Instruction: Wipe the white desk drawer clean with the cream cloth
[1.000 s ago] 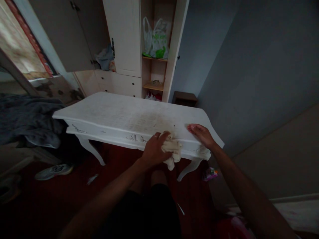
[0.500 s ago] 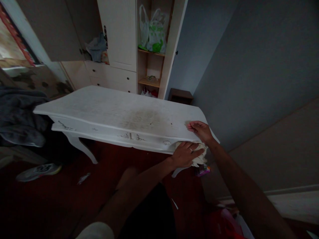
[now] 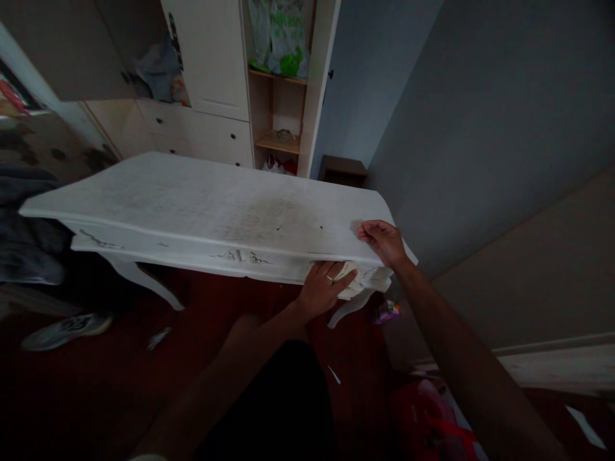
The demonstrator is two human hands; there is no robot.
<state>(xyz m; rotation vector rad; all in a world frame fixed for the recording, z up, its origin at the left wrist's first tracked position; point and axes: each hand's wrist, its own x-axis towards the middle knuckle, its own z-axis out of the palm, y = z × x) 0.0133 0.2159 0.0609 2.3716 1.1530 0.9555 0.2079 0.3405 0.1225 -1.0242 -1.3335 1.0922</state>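
A white desk (image 3: 202, 198) with curved legs and carved trim stands before me, its top smudged dark grey around the middle. My left hand (image 3: 323, 288) presses a crumpled cream cloth (image 3: 352, 289) against the drawer front near the right end. A ring shows on one of its fingers, and the palm side is hidden. On the desk top, close to the right edge, rests my right hand (image 3: 385, 242). Its fingers are curled in and I see nothing in them.
Behind the desk is a white wardrobe (image 3: 206, 64) with plastic bags (image 3: 287, 38) on a shelf. A grey wall (image 3: 504, 115) rises at the right. On the red floor are a shoe (image 3: 67, 330), a small purple box (image 3: 385, 312) and a red bag (image 3: 423, 416).
My left hand has slid the cloth leftward along the drawer front, baring carved trim at the right. My right hand stays on the desk top. The view has shifted slightly.
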